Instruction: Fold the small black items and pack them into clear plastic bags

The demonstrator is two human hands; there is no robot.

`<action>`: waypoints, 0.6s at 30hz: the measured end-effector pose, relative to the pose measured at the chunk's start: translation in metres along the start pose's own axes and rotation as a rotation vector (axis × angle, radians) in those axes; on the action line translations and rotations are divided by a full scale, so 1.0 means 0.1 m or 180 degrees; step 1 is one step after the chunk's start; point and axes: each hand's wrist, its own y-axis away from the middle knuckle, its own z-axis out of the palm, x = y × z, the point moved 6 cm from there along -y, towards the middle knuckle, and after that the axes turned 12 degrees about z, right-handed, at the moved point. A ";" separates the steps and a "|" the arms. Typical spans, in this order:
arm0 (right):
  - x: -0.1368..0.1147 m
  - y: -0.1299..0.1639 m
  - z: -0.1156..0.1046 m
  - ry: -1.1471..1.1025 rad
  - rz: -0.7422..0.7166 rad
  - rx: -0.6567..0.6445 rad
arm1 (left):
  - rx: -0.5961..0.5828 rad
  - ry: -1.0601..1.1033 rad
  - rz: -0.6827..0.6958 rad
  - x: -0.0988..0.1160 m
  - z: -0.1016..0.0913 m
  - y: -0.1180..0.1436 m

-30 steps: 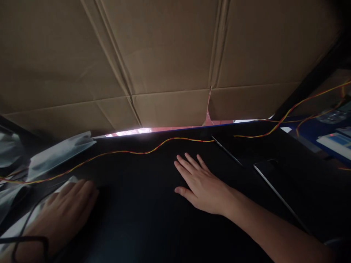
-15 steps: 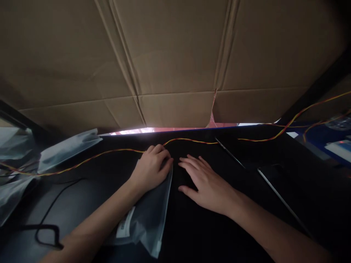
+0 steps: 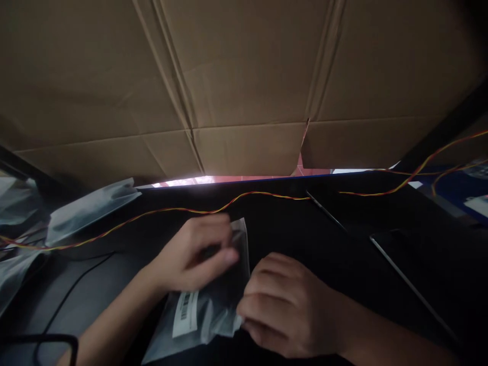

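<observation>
The plastic bag [image 3: 206,310] lies on the dark worktop [image 3: 305,229] close in front of the person, at about 6 o'clock in the view, with a white barcode label [image 3: 184,313] showing on its near half. The left hand [image 3: 194,254] rests on the bag's upper part, fingers curled and thumb pressed toward them, seemingly pinching the top edge, though motion blur makes the grip hard to read. The right hand [image 3: 284,300] is curled into a loose fist at the bag's right edge, its fingertips closed on the plastic there.

Half a second ago the right hand lay flat and spread on the bare worktop beside the bag; it has since drawn nearer and closed onto the bag's side. The left hand, then pressing on the bag's far corner, has also pulled nearer, and the bag has come with it.

A red-and-yellow twisted wire [image 3: 190,210] runs across the worktop at 12 o'clock from the hands. A cardboard box [image 3: 244,86] fills the view beyond it. More plastic bags [image 3: 91,206] lie at 10 o'clock.
</observation>
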 end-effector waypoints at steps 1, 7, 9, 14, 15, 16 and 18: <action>0.05 -0.03 -0.09 -0.0087 0.0132 0.0197 | -0.0253 0.0267 0.0215 0.10 0.01 0.00; 0.18 -0.06 -0.26 -0.0186 0.0265 0.0518 | -0.0749 -0.0463 0.0774 0.35 0.18 0.06; 0.17 -0.07 -0.24 -0.0230 0.0210 0.0329 | -0.0761 -0.0631 0.0960 0.40 0.23 0.06; 0.16 -0.08 -0.28 0.0196 0.0163 0.0219 | -0.0542 -0.0874 0.1156 0.54 0.14 -0.01; 0.17 -0.09 -0.29 0.0306 0.0160 0.0242 | -0.0547 -0.0876 0.1182 0.59 0.13 -0.01; 0.19 -0.09 -0.31 0.0402 0.0153 0.0280 | -0.0566 -0.0849 0.1183 0.64 0.11 0.02; 0.26 -0.08 -0.35 0.0623 0.0111 0.0371 | -0.0536 -0.0766 0.0952 0.69 0.09 0.13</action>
